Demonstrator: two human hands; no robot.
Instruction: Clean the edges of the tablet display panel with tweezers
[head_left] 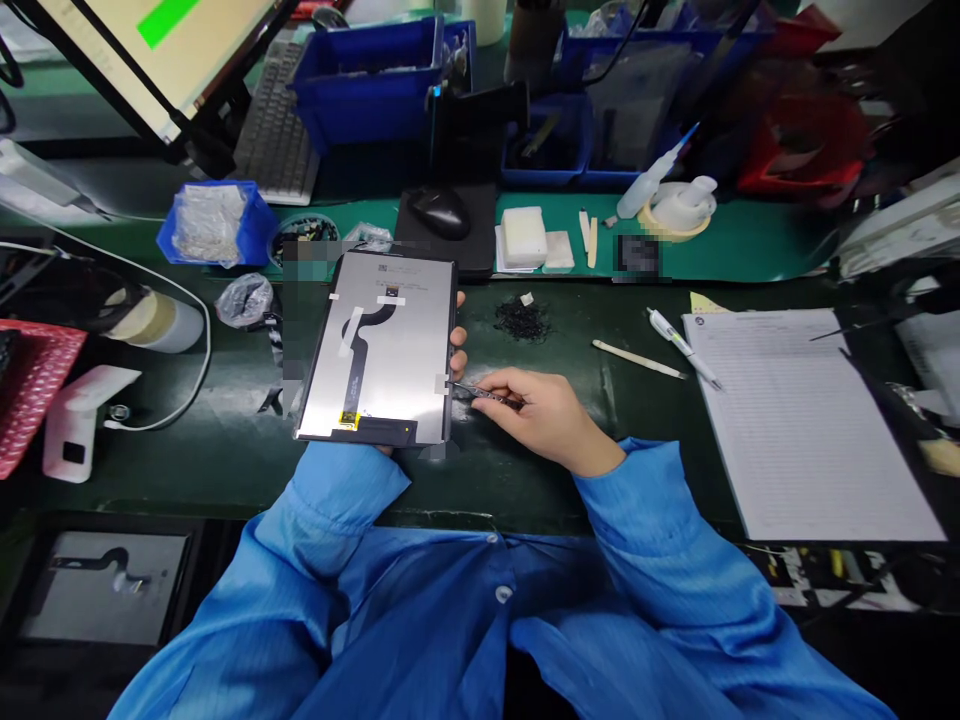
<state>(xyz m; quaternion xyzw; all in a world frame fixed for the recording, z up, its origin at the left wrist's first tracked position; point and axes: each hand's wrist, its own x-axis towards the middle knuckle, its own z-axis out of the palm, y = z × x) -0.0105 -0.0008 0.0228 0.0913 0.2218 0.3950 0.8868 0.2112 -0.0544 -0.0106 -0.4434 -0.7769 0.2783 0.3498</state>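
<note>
My left hand [458,338] supports a tablet display panel [405,350] from below, its fingertips curling round the right edge; the palm is hidden. The panel's silvery back faces up, with a black flex cable [358,362] and pieces of pale tape on it. In my right hand [555,415] a pair of dark tweezers [471,390] is pinched, the tips at a small tape tab [442,384] on the panel's right edge. Whether the tips grip the tab is too small to tell. A heap of black scraps [523,318] lies beyond my right hand.
To the right are a white stick [637,359], a pen [684,348] and a lined paper sheet [802,430]. Blue bins [367,85], a mouse [440,212] and a white bottle [681,207] stand at the back. Another display panel [105,590] lies lower left.
</note>
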